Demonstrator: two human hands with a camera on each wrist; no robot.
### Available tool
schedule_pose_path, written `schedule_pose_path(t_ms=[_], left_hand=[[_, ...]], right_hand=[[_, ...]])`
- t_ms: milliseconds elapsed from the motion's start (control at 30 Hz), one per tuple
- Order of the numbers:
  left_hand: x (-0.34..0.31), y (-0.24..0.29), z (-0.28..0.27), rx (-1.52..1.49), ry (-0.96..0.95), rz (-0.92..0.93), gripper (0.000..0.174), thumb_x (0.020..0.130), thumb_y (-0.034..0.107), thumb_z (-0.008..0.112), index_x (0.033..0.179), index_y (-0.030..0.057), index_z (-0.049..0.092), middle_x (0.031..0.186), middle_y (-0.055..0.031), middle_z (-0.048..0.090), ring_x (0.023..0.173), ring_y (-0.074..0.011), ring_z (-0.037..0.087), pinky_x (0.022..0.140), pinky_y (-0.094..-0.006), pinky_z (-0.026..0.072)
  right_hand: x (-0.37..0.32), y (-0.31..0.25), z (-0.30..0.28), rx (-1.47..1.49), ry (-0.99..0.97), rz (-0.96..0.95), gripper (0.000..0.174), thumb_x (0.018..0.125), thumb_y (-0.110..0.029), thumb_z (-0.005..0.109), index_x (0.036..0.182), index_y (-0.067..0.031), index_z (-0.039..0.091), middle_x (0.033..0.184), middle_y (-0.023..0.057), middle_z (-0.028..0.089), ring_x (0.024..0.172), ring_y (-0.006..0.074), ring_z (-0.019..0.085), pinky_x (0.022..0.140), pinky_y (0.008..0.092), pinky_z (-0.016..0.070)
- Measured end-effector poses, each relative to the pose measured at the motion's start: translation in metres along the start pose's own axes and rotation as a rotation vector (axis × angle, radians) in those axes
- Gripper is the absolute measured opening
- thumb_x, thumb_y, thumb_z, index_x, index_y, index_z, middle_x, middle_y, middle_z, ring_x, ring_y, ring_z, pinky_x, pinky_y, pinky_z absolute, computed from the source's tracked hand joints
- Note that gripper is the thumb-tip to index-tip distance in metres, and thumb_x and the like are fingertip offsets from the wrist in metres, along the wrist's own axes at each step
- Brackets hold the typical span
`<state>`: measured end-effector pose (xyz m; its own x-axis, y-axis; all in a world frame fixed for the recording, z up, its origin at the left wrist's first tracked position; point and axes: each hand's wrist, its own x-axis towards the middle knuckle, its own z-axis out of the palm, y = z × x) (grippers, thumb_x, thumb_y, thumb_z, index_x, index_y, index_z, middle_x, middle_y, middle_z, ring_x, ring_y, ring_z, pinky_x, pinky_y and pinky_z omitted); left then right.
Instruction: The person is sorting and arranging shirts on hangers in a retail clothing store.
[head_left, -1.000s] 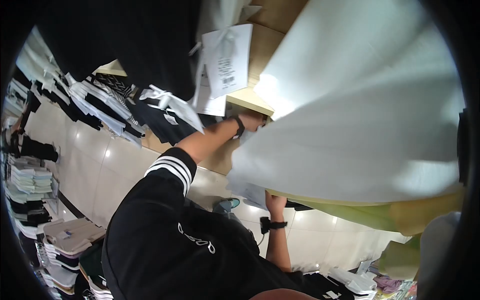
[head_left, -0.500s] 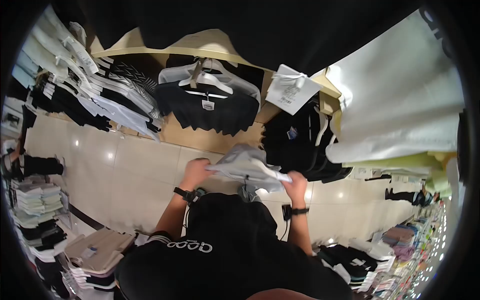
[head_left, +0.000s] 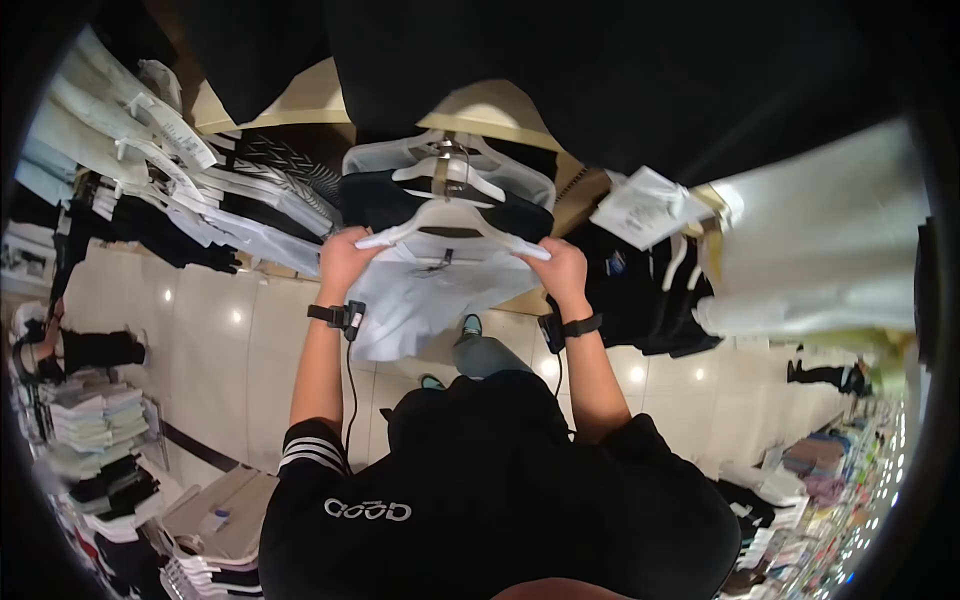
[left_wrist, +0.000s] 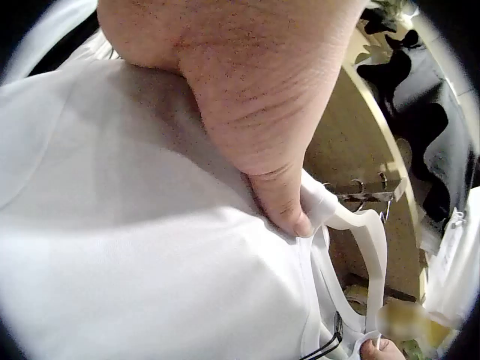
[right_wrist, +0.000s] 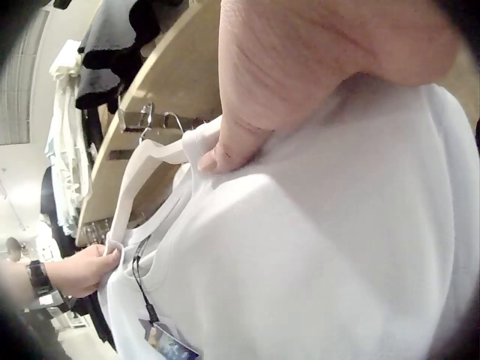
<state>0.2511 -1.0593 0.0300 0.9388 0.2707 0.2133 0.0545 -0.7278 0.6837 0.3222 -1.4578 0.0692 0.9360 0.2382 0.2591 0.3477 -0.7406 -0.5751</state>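
Note:
A white T-shirt point(head_left: 400, 312) hangs on a white hanger point(head_left: 445, 214) in front of me, held by both hands at its shoulders. My left hand point(head_left: 348, 262) grips the left shoulder, and the left wrist view shows the thumb pressing cloth against the hanger's end. On the opposite shoulder, my right hand point(head_left: 562, 272) pinches cloth and hanger the same way, thumb on top. A black cord with a printed tag point(right_wrist: 171, 343) dangles at the neckline. The hanger's top overlaps a metal display arm point(left_wrist: 367, 195) carrying hooks. Most fingers are hidden behind the shirt.
Behind the held shirt, a black top point(head_left: 372, 200) and other garments hang on the wooden wall unit. Black clothes point(head_left: 640, 300) hang to the right, with striped and white ones to the left. A paper label point(head_left: 648, 207) hangs overhead. Folded stacks point(head_left: 225, 510) lie behind me.
At first the left arm reached under the shelf. Half a second ago both hands held the shirt low by the body; now they have raised it forward, spread out, to the display arm.

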Motion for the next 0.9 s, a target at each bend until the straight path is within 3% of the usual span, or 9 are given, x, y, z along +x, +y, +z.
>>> schedule_pose_path(t_ms=[167,267,300,367,433,533,633,767,900], left_hand=[[0.02,-0.013,0.007,0.079,-0.121,-0.077,0.04,0.074,0.041,0.093,0.079,0.0066,0.072,0.078,-0.0123,0.07,0.075,-0.0357,0.069,0.066,-0.0453,0.0518],[0.029,0.004,0.0,0.065,0.086,0.077,0.041,0.077,0.037,0.091,0.088,0.0042,0.07,0.097,-0.0145,0.072,0.095,-0.0367,0.069,0.078,-0.0464,0.052],[0.027,0.004,-0.01,0.164,0.059,0.139,0.039,0.081,0.032,0.088,0.1,0.0038,0.07,0.107,-0.015,0.07,0.106,-0.0382,0.065,0.086,-0.0464,0.0514],[0.019,0.013,-0.042,0.232,0.18,0.18,0.038,0.083,0.03,0.086,0.106,0.0044,0.07,0.106,-0.0137,0.07,0.106,-0.0377,0.065,0.088,-0.0463,0.0517],[-0.002,-0.006,-0.069,0.206,0.239,0.174,0.034,0.089,0.024,0.081,0.115,0.0048,0.07,0.102,-0.0134,0.07,0.101,-0.0361,0.067,0.089,-0.0437,0.0535],[-0.064,-0.065,-0.088,-0.014,0.107,-0.322,0.026,0.094,0.022,0.076,0.114,0.0045,0.07,0.101,-0.014,0.072,0.094,-0.0335,0.07,0.084,-0.0416,0.0554],[-0.137,-0.128,-0.104,-0.047,0.061,-0.361,0.023,0.098,0.023,0.073,0.11,0.0043,0.072,0.096,-0.0142,0.074,0.085,-0.0299,0.07,0.077,-0.0406,0.0555],[-0.199,-0.15,-0.171,-0.221,-0.081,-0.568,0.026,0.097,0.028,0.075,0.11,0.0049,0.074,0.088,-0.0143,0.074,0.078,-0.0275,0.069,0.072,-0.0392,0.0544],[-0.256,-0.22,-0.216,-0.159,0.005,-0.615,0.026,0.099,0.027,0.075,0.113,0.0046,0.074,0.082,-0.0131,0.072,0.073,-0.0247,0.068,0.07,-0.0383,0.0539]], right_hand=[[0.032,0.038,0.048,0.089,0.098,-0.102,0.023,0.072,-0.015,0.091,0.081,-0.0076,0.071,0.076,0.0149,0.067,0.072,0.0386,0.067,0.063,0.0422,0.0534],[0.049,-0.003,0.03,0.22,0.105,-0.157,0.052,0.068,-0.022,0.096,0.111,-0.0107,0.069,0.118,0.0129,0.071,0.112,0.0382,0.064,0.096,0.0466,0.051],[0.044,0.003,0.034,0.185,0.067,-0.194,0.068,0.062,-0.03,0.098,0.117,-0.0071,0.065,0.127,0.0136,0.065,0.123,0.0392,0.057,0.106,0.0497,0.0439],[0.045,-0.027,0.016,0.211,0.157,-0.467,0.072,0.056,-0.045,0.098,0.106,-0.0061,0.065,0.112,0.0136,0.064,0.11,0.0384,0.06,0.096,0.048,0.0486],[0.04,-0.069,0.013,0.456,-0.02,-0.62,0.06,0.064,-0.051,0.094,0.094,-0.0082,0.065,0.093,0.0105,0.065,0.083,0.0361,0.063,0.074,0.046,0.05],[0.039,-0.13,0.058,0.645,-0.435,-0.638,0.038,0.075,-0.036,0.096,0.078,-0.0103,0.067,0.07,0.0033,0.064,0.063,0.0246,0.061,0.063,0.0371,0.0473],[0.026,-0.196,0.105,0.827,-0.55,-0.537,0.022,0.081,-0.01,0.089,0.077,-0.0069,0.068,0.067,0.0052,0.063,0.058,0.0198,0.06,0.055,0.0318,0.0445],[0.022,-0.282,0.169,0.778,-0.408,-0.531,0.017,0.084,-0.007,0.086,0.081,-0.0041,0.069,0.067,0.0063,0.064,0.057,0.0196,0.059,0.056,0.0309,0.0439],[0.026,-0.362,0.237,0.642,-0.523,-0.441,0.015,0.089,-0.014,0.083,0.088,-0.0046,0.071,0.074,0.006,0.065,0.065,0.0212,0.061,0.058,0.0327,0.0451]])
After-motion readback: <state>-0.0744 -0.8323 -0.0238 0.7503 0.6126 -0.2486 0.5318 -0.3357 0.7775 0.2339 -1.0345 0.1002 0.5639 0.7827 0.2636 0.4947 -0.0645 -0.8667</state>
